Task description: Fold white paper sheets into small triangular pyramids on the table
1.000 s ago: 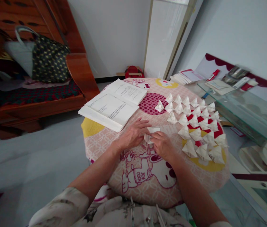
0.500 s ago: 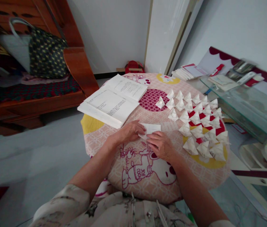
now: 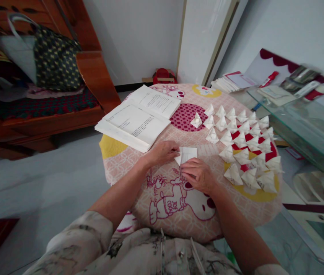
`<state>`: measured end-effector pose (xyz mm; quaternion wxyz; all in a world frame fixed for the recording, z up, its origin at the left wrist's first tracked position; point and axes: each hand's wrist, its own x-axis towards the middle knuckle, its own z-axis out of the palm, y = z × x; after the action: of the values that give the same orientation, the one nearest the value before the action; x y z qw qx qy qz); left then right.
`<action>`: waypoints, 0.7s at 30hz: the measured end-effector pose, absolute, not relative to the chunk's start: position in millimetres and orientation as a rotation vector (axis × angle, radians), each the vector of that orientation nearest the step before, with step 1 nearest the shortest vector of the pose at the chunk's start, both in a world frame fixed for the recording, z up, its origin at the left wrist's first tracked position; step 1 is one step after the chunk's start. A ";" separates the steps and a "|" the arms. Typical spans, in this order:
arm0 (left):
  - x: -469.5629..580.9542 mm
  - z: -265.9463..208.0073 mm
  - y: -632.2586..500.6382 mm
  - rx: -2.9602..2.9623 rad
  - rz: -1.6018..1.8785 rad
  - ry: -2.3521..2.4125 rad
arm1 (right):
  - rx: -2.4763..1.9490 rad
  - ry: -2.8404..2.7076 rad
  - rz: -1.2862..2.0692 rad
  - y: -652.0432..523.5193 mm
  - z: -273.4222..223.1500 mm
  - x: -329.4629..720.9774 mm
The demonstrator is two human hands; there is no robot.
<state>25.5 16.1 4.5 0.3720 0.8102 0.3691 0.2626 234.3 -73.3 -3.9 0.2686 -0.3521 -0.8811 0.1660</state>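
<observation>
From where I sit, the head view is all I have, so I read the round table under its pink patterned cloth (image 3: 116, 164) as a dial, twelve at the far edge.

Near the dial's centre is the small white printed paper sheet (image 3: 189, 152), a creased triangular flap at its left end. My left hand (image 3: 164, 151) comes in at its nine o'clock, fingertips closed on that edge in what looks like a pinch, probably to keep the flap lined up. My right hand (image 3: 199, 175) sits at its five o'clock, fingers bent and laid side by side over the lower edge, as if to pin the paper against the cloth. Whether the thumb grips from beneath, I cannot tell.

Towards ten and eleven lies the thick, white-paged printed book (image 3: 137, 120), open flat and angled, beyond the left hand and clear of the paper.

From one round to four, I see pointed white folded-paper pieces (image 3: 227, 138) standing in slanting rows; the spacing likely keeps their points from knocking together. One similar white folded piece (image 3: 196, 120) sits close to twelve, at the rows' left end. That layout leaves the middle of the cloth for both hands.
</observation>
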 end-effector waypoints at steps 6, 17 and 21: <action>31.4 -4.6 14.7 2.151 0.679 1.066 | -0.972 -2.330 0.535 -78.3 -5.2 237.9; 34.7 -15.3 7.0 2.209 0.759 1.059 | -0.961 -2.320 0.566 -79.9 -1.4 233.7; 33.2 -20.5 6.9 2.263 0.748 1.051 | -1.007 -2.332 0.459 -81.2 -4.1 231.1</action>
<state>33.2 6.9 -20.5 0.2652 0.8376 0.3890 0.2771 231.1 -81.2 -4.1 0.2767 -0.3750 -0.8681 0.1709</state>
